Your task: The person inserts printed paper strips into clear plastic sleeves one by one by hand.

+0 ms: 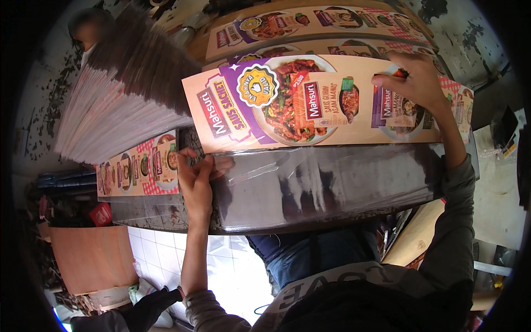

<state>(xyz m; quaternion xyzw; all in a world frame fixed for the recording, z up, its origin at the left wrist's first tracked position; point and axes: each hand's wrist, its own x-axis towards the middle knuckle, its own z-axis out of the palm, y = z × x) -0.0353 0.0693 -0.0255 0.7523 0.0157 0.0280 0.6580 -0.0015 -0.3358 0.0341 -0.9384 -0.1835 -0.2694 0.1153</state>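
A long printed cardboard strip (354, 105) with pictures of food dishes on cream and purple lies across the middle. My right hand (415, 83) grips its far edge toward the right end, thumb on the printed face. Just nearer to me, a clear glossy plastic sleeve (326, 177) is spread along the dark table. My left hand (194, 180) is closed at the left end of this sleeve, by the strip's lower left corner; some of its fingers show through the film. How far the strip and sleeve overlap cannot be made out.
A tall fanned stack of sheets (121, 99) leans at the left, over another printed strip (144, 169). More printed strips (326, 27) lie at the back. The dark table's near edge (287, 227) curves before my body. Part of another person (86, 33) shows at far left.
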